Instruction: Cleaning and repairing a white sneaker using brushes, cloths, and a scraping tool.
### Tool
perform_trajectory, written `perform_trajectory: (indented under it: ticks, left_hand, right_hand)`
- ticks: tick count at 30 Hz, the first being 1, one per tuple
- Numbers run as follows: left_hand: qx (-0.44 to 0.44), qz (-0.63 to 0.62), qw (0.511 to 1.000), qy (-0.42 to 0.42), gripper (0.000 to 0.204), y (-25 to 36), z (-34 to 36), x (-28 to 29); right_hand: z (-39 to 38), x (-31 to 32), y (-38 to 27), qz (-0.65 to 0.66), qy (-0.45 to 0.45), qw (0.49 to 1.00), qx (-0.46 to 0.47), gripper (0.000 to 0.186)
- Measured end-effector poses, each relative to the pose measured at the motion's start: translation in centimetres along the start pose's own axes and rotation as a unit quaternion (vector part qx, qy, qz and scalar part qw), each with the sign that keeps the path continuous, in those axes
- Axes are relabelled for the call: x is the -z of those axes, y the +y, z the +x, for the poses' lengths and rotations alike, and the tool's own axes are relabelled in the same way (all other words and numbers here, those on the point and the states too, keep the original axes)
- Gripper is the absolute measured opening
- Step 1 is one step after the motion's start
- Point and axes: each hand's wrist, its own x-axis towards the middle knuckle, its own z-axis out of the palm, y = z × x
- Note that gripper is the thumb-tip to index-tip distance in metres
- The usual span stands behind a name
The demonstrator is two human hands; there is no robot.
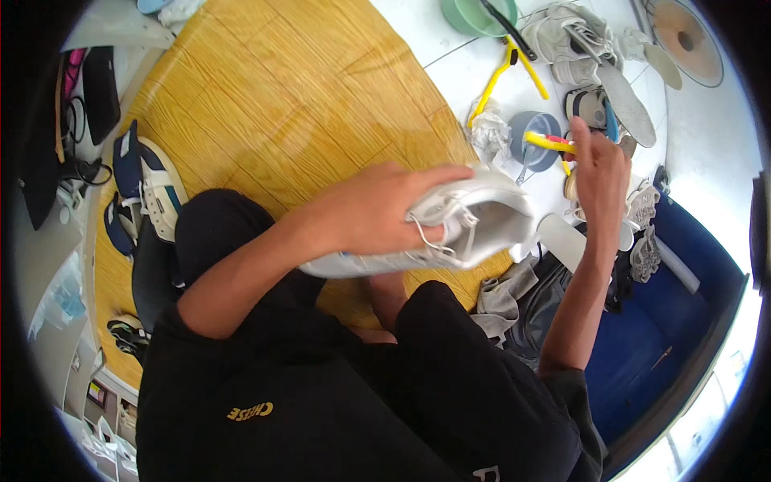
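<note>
My left hand [377,209] grips a white laced shoe [494,221] held sideways over my lap, fingers around its upper near the laces. My right hand [598,165] is closed on a yellow-handled brush [540,140], raised right of the shoe, its tip over a grey-blue cup [536,120] that has a thin utensil inside. Crumpled white paper [490,136] lies beside that cup.
A wood-patterned mat [305,96] meets white tiles. Farther right are a green basin [470,16], several shoes [562,40] and a fan [683,40]. Navy-and-cream shoes [157,189] stand at left; grey cloths [502,301] and a blue seat [675,345] are at right.
</note>
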Motion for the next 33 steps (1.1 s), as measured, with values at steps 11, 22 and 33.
perform_trajectory:
  ticks: [11,22,33]
  left_hand:
    - [0.034,0.299,0.954,0.006,0.065,-5.4,1.6,5.0]
    - [-0.041,0.308,0.898,0.312,0.015,-2.2,-11.5,7.8]
    - [-0.004,0.001,0.771,0.637,0.027,-0.7,-26.5,3.3]
  right_hand:
    - [-4.1,-11.9,11.9,0.021,-0.093,0.995,-0.031,0.033]
    - [-7.4,-10.5,10.8,0.159,0.071,0.985,-0.015,0.03]
    - [-9.9,-12.6,10.2,0.36,0.067,0.928,-0.069,0.031]
